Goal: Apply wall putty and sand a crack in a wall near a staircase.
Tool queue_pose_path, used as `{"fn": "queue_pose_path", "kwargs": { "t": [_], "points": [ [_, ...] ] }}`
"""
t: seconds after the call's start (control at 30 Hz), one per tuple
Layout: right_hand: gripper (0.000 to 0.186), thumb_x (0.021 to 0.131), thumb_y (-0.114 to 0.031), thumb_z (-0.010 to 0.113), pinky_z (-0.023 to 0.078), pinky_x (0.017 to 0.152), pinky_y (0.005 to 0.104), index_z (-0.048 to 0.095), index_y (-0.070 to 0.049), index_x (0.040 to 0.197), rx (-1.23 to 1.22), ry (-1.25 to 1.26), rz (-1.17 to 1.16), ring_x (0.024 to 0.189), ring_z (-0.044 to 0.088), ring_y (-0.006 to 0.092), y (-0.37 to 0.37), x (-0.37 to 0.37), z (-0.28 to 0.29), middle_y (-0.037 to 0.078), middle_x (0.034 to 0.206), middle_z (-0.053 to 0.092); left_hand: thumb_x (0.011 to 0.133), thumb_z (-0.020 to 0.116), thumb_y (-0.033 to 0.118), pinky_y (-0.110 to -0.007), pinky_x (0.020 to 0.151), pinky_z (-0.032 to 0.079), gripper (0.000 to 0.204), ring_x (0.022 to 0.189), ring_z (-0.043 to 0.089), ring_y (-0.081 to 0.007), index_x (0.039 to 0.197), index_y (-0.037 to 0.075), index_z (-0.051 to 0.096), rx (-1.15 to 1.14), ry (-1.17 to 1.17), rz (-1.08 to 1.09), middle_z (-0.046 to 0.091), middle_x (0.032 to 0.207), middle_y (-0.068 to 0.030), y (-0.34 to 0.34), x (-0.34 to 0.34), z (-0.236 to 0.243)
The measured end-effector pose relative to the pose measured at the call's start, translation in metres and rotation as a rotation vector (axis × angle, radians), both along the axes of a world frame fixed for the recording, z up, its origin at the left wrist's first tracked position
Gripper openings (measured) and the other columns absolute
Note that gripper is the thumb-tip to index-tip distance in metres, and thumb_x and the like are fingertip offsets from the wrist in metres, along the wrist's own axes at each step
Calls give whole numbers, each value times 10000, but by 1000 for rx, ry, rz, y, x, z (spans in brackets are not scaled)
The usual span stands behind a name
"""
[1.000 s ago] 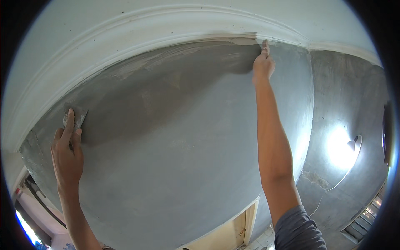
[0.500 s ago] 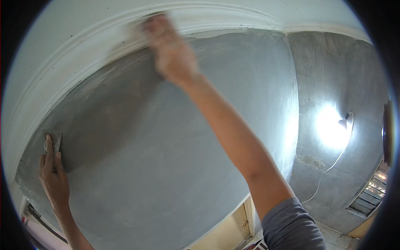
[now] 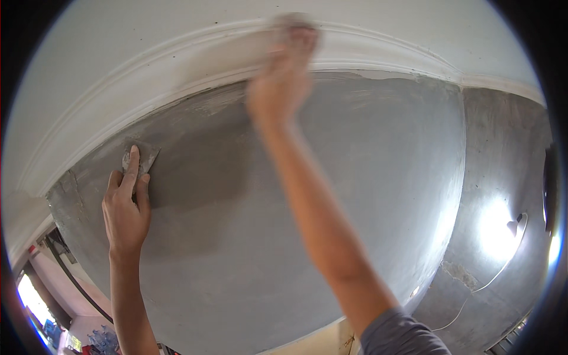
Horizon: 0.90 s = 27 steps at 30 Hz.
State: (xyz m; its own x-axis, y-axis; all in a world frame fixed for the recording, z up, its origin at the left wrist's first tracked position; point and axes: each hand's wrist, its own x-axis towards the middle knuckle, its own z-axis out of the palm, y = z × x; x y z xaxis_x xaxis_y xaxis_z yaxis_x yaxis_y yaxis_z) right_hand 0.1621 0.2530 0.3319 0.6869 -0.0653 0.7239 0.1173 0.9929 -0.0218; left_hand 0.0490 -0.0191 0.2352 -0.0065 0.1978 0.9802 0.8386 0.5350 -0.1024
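Grey wall (image 3: 331, 225) stretches ahead below one white cornice (image 3: 378, 53). Your left hand (image 3: 125, 210) has its fingers clamped on one scraper (image 3: 144, 161), near the wall's upper-left edge; your right hand (image 3: 284, 80) blurs over the cornice, grip impossible to tell. Bare wall lies open between both hands; one lamp (image 3: 513, 226) shines far right.
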Motion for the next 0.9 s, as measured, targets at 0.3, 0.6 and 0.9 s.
{"fn": "queue_pose_path", "kwargs": {
  "t": [0.3, 0.6, 0.9],
  "points": [
    [455, 1021, -208, 451, 263, 1267, 447, 559, -103, 1451, 689, -550, -412, 1499, 384, 257, -110, -75, -2, 71, 1583, 472, 1000, 622, 110, -380, 639, 462, 445, 643, 483, -260, 1443, 89, 597, -58, 32, -153, 549, 800, -148, -2, -9, 2],
    [448, 949, 5, 474, 408, 1162, 455, 589, 24, 1382, -142, -77, -404, 1440, 440, 399, 132, 113, -37, 217, 1482, 545, 954, 699, 145, -407, 597, 488, 463, 599, 537, -259, 1414, 158, 640, 13, 107, -153, 557, 785, -119, 8, 2, -1],
    [429, 1004, -87, 580, 417, 1156, 443, 556, 34, 1415, 49, -16, -13, 1408, 476, 412, -50, -23, 3, 223, 1482, 542, 1013, 572, 353, -526, 655, 552, 520, 742, 666, -436, 1521, 283, 486, -65, -45, 55, 620, 1028, -214, 8, -4, -7]
  ]
}}
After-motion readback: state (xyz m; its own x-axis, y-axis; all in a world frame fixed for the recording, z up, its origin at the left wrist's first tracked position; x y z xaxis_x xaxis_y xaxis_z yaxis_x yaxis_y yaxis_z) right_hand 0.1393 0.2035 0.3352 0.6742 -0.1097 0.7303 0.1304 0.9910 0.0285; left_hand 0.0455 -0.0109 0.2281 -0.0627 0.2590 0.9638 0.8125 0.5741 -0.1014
